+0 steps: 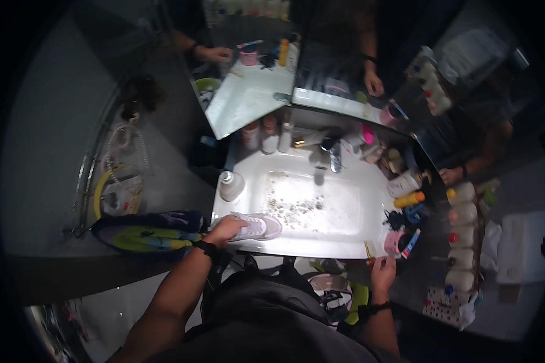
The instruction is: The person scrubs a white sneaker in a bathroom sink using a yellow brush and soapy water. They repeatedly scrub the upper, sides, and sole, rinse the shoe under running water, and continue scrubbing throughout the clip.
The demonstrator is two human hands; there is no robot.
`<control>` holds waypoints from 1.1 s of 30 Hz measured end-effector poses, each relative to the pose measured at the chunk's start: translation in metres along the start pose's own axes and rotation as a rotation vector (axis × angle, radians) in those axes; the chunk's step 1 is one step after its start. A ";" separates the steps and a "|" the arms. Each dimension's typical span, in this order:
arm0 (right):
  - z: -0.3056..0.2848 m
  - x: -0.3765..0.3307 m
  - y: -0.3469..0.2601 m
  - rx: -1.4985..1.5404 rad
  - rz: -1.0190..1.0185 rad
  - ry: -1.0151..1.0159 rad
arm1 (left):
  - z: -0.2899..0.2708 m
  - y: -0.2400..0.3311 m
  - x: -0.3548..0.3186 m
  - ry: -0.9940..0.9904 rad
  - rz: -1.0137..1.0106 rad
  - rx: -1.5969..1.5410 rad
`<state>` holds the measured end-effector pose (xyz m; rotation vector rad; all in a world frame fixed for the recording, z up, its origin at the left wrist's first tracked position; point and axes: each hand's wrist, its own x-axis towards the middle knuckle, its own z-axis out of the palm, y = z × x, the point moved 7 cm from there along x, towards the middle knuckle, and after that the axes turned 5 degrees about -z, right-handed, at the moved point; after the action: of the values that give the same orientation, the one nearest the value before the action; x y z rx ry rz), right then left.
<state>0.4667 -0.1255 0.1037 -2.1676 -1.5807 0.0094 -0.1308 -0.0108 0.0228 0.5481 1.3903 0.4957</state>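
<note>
A pale, lilac-tinted sneaker lies across the front left rim of the white sink, its toe over the basin. My left hand is closed around its heel end. At the front right rim, my right hand has its fingertips drawn together at the end of a thin yellow-and-red stick; its kind is too small to make out. Dark specks cover the basin floor below the tap. A white bottle stands on the left rim, just beyond the sneaker.
On the right rim are a pink cup, a tube, an orange bottle and a pump bottle. More bottles line the back under mirrors. A colourful cloth hangs left. Another shoe shows below the sink.
</note>
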 end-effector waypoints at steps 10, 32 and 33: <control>0.124 0.063 -0.376 0.564 -0.614 -0.694 | -0.005 -0.015 -0.006 0.168 0.058 0.014; 0.129 0.096 -0.441 0.328 -0.795 -0.837 | -0.012 -0.032 0.013 0.213 0.202 -0.186; 0.133 0.089 -0.429 0.209 -0.843 -0.900 | -0.011 -0.032 0.016 0.176 0.221 -0.231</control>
<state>0.0750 0.1047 0.1624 -1.2027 -2.7006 0.9320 -0.1400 -0.0251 -0.0112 0.4800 1.4221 0.8889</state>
